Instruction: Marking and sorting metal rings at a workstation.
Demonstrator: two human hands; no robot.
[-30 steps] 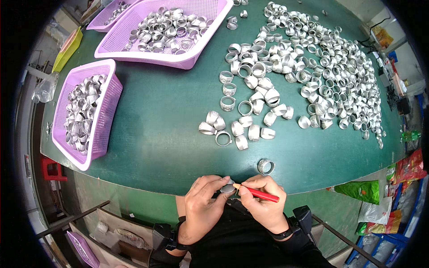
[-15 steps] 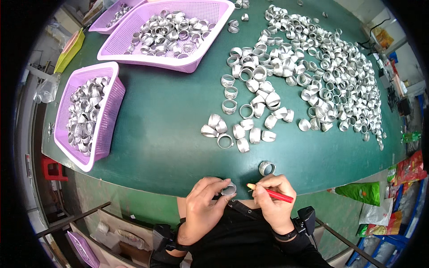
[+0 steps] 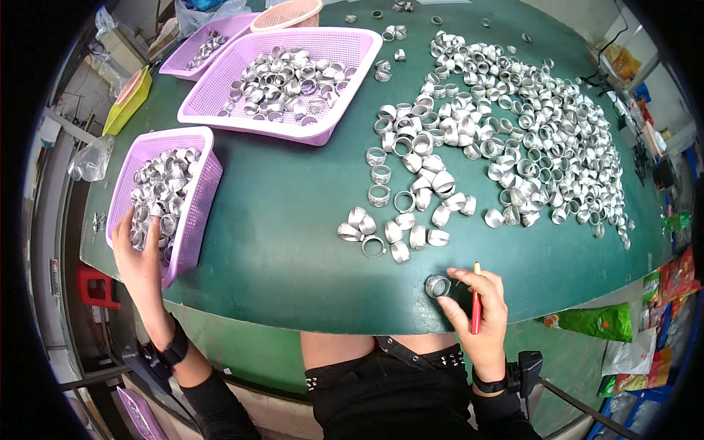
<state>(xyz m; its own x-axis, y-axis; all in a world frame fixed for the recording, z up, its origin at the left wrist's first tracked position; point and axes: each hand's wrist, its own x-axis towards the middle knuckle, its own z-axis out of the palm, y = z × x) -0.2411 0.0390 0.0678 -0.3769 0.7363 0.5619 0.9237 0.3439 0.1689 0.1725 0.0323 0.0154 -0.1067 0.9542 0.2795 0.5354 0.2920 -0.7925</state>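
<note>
My left hand (image 3: 139, 253) reaches over the front of the near purple basket (image 3: 198, 213), its fingers and thumb apart among the silver metal rings (image 3: 165, 194) heaped there. No ring shows held in it, though the fingertips partly blend with the heap. A red pen-like stick with a pale yellow tip (image 3: 476, 304) stands upright in my right hand (image 3: 485, 312), held against the palm by the curled fingers. That hand's thumb and forefinger are spread beside a single patterned ring (image 3: 437, 286) on the green table, close to or touching it.
Many loose rings (image 3: 557, 147) cover the table's (image 3: 293, 213) right side, with a small group (image 3: 363, 227) nearer the middle. A larger purple basket (image 3: 279, 128) of rings stands farther back, beside another purple basket (image 3: 176, 62) and a peach basket (image 3: 293, 15). Coloured bags (image 3: 594, 321) lie at the right.
My left hand has gone from the front edge to the near basket and no longer shows the ring it held. My right hand has moved right, and the stick has swung upright.
</note>
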